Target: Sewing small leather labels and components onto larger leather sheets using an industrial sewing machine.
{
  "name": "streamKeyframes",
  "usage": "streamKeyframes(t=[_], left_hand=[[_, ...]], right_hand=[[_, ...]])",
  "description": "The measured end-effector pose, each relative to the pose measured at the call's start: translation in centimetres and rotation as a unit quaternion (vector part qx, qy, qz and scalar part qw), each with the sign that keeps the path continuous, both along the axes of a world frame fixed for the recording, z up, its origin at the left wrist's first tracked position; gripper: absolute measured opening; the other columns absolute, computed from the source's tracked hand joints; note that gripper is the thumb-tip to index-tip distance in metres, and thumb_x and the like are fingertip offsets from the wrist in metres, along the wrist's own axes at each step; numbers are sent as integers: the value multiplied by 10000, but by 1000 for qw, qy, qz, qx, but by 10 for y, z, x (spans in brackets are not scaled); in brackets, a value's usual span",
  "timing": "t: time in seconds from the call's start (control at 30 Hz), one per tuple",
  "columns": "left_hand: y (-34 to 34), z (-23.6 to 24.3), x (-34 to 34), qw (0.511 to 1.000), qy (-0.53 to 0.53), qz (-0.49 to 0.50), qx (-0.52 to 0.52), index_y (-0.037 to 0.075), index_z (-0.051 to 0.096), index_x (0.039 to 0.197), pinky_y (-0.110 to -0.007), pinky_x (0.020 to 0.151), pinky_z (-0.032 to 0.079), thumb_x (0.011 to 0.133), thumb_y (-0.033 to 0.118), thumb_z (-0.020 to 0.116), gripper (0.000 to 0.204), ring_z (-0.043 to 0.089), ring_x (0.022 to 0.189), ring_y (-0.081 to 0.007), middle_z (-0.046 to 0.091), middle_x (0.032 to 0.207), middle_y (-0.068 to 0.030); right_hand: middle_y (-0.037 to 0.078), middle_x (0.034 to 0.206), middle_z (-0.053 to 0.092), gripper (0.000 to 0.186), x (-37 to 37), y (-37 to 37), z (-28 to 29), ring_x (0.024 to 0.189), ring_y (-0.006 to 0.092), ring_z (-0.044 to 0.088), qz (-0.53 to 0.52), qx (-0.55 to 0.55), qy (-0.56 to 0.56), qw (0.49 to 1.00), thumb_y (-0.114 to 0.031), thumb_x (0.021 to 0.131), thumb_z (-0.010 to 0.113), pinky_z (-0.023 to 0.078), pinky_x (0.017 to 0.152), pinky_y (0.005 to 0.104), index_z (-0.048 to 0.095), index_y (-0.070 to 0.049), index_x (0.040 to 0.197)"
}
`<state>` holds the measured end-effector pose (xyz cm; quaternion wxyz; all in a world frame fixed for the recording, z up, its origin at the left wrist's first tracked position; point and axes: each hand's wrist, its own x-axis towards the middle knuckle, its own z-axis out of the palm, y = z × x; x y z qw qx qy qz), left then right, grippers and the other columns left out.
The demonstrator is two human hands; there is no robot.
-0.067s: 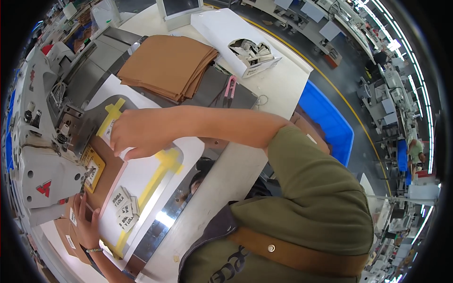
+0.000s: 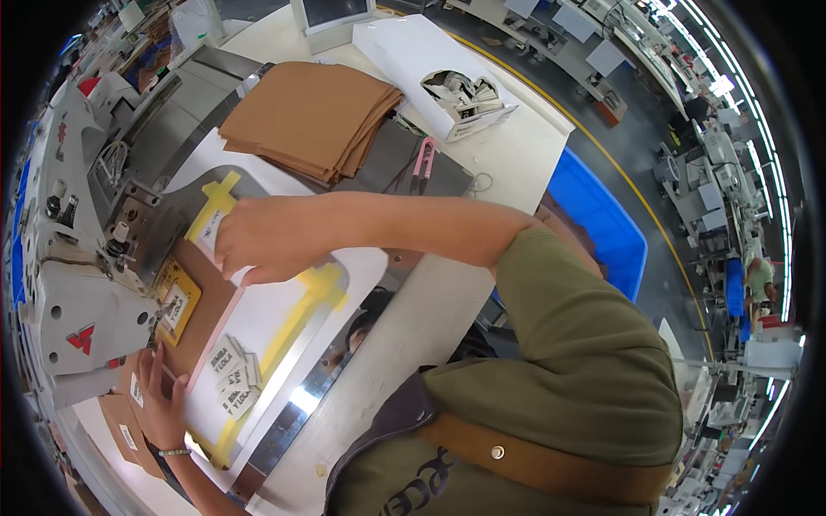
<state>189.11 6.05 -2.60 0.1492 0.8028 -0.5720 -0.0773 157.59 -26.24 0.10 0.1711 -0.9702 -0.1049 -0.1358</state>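
My left hand [image 2: 162, 413] lies at the lower left, beside the sewing machine head [image 2: 95, 322], its fingers stretched over a brown panel [image 2: 211, 279] and the thumb apart. A yellow frame [image 2: 182, 297] holding a white label is just beyond those fingertips. My right hand [image 2: 271, 241] is over the far end of the panel, fingers bent and closed toward the thumb. A sliver of white shows between them; what it is I cannot make out. Next to this hand a white label [image 2: 211, 228] rests on yellow tape [image 2: 217, 196]. Loose white labels [image 2: 234, 378] form a pile on the white sheet [image 2: 284, 301].
Brown panels [image 2: 310, 112] are stacked at the back. Beside them lie pink-handled snips [image 2: 423, 163] and a white box [image 2: 413, 52] of labels. More brown pieces [image 2: 120, 430] sit near my left wrist. A blue bin [image 2: 615, 224] stands right of the table.
The whole view has shifted very slightly. Both hands keep their places on the work.
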Motion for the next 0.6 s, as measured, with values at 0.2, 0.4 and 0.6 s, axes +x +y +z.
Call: streamKeyframes(t=[0.2, 0.4, 0.6], left_hand=[[-31, 4, -56, 994, -69, -70, -49, 67, 627, 1503, -461, 1190, 438, 846, 20, 779, 676, 531, 1405, -380, 587, 1561, -121], [-39, -2, -74, 961, -170, -53, -210, 66, 798, 1132, -413, 906, 583, 857, 5, 747, 286, 708, 1074, -290, 739, 1099, -88], [16, 1, -61, 942, -285, -84, -157, 37, 762, 1093, -393, 799, 585, 856, 5, 711, 245, 699, 954, -251, 718, 1023, -73]], right_hand=[[73, 1296, 720, 253, -6, 16, 0, 1271, 281, 628, -37, -56, 8, 998, -282, 935, 751, 499, 1054, 461, 773, -99, 1109], [55, 1335, 703, 238, 15, 45, -15, 1196, 272, 667, -27, -61, -51, 997, -283, 940, 749, 523, 1020, 441, 761, -119, 1111], [77, 1325, 726, 162, -5, 34, -3, 1129, 296, 703, -56, -5, -130, 990, -224, 987, 718, 566, 957, 433, 774, -77, 947]])
